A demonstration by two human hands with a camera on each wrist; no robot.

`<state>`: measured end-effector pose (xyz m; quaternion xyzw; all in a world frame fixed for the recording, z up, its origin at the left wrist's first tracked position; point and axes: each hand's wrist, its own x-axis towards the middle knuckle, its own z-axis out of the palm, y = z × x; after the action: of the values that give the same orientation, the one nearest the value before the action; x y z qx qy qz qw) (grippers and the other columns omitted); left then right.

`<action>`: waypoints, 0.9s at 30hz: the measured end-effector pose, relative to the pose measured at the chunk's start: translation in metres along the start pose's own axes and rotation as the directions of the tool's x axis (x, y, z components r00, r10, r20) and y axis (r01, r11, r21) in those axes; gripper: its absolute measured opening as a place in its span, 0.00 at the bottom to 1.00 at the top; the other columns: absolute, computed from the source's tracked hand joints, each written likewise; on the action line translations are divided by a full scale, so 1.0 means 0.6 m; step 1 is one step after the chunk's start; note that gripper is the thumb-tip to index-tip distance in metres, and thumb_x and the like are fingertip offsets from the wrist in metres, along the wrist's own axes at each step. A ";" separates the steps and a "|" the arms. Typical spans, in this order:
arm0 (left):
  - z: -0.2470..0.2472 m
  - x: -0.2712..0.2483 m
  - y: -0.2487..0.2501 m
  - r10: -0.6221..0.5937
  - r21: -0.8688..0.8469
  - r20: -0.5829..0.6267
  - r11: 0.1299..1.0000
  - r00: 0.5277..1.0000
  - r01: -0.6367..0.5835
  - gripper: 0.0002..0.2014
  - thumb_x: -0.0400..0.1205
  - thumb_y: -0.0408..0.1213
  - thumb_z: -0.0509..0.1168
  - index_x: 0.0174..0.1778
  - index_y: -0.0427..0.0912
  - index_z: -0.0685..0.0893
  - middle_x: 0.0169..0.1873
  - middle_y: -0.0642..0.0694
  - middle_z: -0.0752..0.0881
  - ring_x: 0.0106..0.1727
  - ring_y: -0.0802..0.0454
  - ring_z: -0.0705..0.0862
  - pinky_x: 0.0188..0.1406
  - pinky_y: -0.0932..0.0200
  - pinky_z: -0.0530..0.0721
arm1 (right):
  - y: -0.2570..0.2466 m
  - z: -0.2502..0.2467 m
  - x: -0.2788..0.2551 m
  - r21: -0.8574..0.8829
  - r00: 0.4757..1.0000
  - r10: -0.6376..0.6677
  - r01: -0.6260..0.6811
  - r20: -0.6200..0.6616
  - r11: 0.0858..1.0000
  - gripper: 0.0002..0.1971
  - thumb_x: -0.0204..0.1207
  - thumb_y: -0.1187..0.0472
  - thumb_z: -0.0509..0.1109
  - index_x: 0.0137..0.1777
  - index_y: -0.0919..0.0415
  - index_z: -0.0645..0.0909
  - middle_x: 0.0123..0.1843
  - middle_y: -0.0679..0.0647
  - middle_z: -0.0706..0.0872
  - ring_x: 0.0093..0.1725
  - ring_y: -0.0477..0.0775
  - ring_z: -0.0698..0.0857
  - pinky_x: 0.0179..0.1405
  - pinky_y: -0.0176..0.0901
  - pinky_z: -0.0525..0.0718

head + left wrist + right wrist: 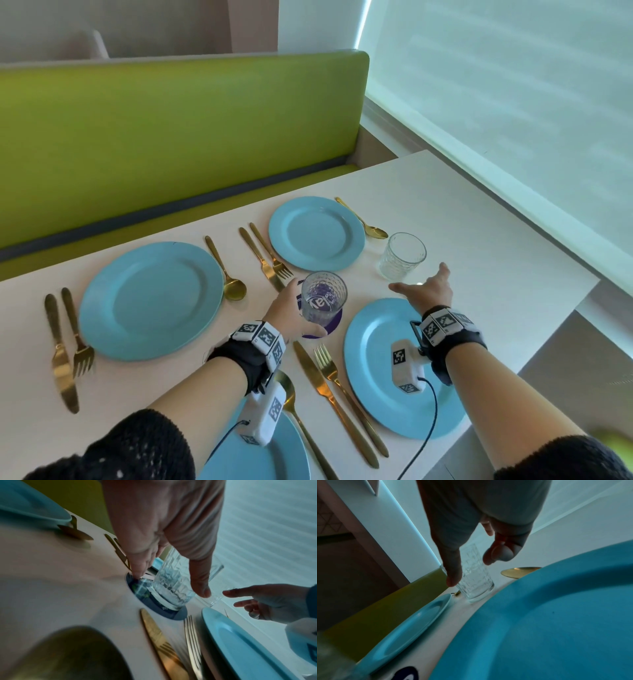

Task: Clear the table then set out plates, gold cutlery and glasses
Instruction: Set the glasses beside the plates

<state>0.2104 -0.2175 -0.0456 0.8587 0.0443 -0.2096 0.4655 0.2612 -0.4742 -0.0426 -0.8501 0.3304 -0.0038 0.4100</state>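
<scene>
Head view: my left hand point(291, 308) is wrapped round a glass point(323, 298) sitting on the purple coaster point(334, 325), in the middle of the bench point(479, 240). My right hand point(424, 289) is spread wide and holding nothing, near the other glass point(402, 255). I should lift my glass straight up and slowly, so it doesn't bump the forks point(274, 253).

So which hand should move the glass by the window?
The right hand. It is open and reaching beside that glass, not yet touching it. The left hand already holds the other glass on the coaster.
</scene>
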 end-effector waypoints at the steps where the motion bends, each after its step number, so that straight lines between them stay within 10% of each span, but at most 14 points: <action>1: -0.006 -0.009 -0.003 0.006 0.001 -0.017 1.000 1.000 -0.006 0.53 0.62 0.38 0.82 0.80 0.44 0.57 0.75 0.47 0.70 0.76 0.49 0.70 0.67 0.60 0.70 | 0.000 -0.004 -0.011 0.000 1.000 0.006 -0.006 -0.001 1.000 0.57 0.60 0.58 0.84 0.83 0.59 0.49 0.76 0.63 0.71 0.77 0.61 0.69 0.76 0.52 0.70; 13: -0.130 -0.225 -0.115 -0.012 -0.082 -0.346 0.997 0.938 -0.018 0.34 0.74 0.36 0.73 0.75 0.37 0.68 0.63 0.40 0.80 0.61 0.43 0.81 0.63 0.53 0.76 | -0.003 0.024 -0.281 -0.027 1.000 -0.029 0.029 0.000 0.999 0.41 0.70 0.59 0.77 0.79 0.57 0.59 0.66 0.63 0.81 0.65 0.65 0.81 0.65 0.58 0.81; 22: -0.261 -0.430 -0.224 0.085 -0.023 -0.402 0.994 0.911 -0.103 0.20 0.77 0.34 0.69 0.65 0.38 0.78 0.59 0.42 0.84 0.60 0.45 0.82 0.60 0.61 0.74 | -0.030 0.177 -0.550 -0.038 0.969 -0.142 0.153 0.202 0.988 0.31 0.66 0.58 0.77 0.70 0.58 0.73 0.60 0.58 0.86 0.60 0.60 0.85 0.61 0.54 0.84; 27: -0.349 -0.510 -0.285 0.025 -0.048 -0.559 0.997 0.829 -0.062 0.16 0.78 0.35 0.67 0.62 0.39 0.79 0.59 0.43 0.84 0.60 0.45 0.82 0.57 0.61 0.74 | -0.077 0.272 -0.676 -0.037 0.889 -0.221 0.256 0.401 0.966 0.26 0.69 0.63 0.76 0.67 0.62 0.75 0.40 0.55 0.87 0.45 0.55 0.84 0.46 0.44 0.83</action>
<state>-0.0470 0.0866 0.0440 0.8679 0.1652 0.0622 0.4644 0.0153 -0.1113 -0.0115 -0.8850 0.1343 0.1314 0.4259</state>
